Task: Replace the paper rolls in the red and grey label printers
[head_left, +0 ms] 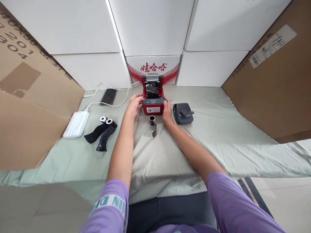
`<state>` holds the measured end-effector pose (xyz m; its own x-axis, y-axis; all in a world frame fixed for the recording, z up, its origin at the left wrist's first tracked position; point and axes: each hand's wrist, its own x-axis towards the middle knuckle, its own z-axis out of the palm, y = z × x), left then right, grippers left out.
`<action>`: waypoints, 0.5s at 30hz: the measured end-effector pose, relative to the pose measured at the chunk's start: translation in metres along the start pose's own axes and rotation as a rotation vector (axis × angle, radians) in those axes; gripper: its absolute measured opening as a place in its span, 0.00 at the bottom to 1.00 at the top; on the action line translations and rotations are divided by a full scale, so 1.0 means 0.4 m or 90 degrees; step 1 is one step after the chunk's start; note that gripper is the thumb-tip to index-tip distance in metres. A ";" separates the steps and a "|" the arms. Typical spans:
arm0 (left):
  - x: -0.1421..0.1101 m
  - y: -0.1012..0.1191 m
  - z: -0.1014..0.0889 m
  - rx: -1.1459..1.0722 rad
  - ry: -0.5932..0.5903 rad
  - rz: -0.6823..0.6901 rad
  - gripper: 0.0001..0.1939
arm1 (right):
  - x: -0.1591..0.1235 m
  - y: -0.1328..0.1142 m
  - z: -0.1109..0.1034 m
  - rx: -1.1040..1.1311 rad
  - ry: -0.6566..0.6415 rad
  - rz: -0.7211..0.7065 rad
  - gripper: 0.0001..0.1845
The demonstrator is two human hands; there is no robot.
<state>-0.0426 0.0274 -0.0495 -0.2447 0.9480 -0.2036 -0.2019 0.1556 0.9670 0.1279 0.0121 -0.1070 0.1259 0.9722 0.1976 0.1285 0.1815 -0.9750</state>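
Fingers of the left hand (135, 104) and right hand (167, 111) are curled against opposite sides of the red-and-grey boxy plastic device (153, 106), gripped between them, lid up, dark roll inside. A white QR-code label (153, 110) is stuck on its front; small text unreadable. "娃哈哈" and "饮用纯净水" are printed on the red-and-white carton (167, 64) behind. "201" and "304" are marked on the left brown cardboard box (41, 97); a barcode label (272, 46) is carried by the right one (274, 90). Table is covered with wrinkled pale-green cloth (213, 129); tiled floor (291, 200) is seen below. Both forearms are extended forward, angled inward.
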 end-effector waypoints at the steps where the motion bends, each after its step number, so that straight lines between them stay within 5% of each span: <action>1: 0.001 -0.001 -0.007 0.027 -0.010 0.022 0.16 | 0.002 0.004 0.001 0.021 0.006 -0.004 0.30; 6: 0.018 0.022 -0.051 0.278 -0.131 0.234 0.17 | 0.016 0.031 0.012 0.158 0.051 -0.040 0.29; 10: 0.071 0.073 -0.028 0.444 -0.231 0.409 0.11 | 0.022 0.038 0.015 0.169 0.058 -0.051 0.28; 15: 0.153 0.138 0.051 0.748 -0.330 0.383 0.11 | 0.024 0.041 0.013 0.166 0.058 -0.058 0.26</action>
<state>-0.0495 0.0998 -0.0056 0.4121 0.9047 0.1084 0.7641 -0.4079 0.4997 0.1262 0.0253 -0.1214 0.2151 0.9348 0.2826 -0.1123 0.3112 -0.9437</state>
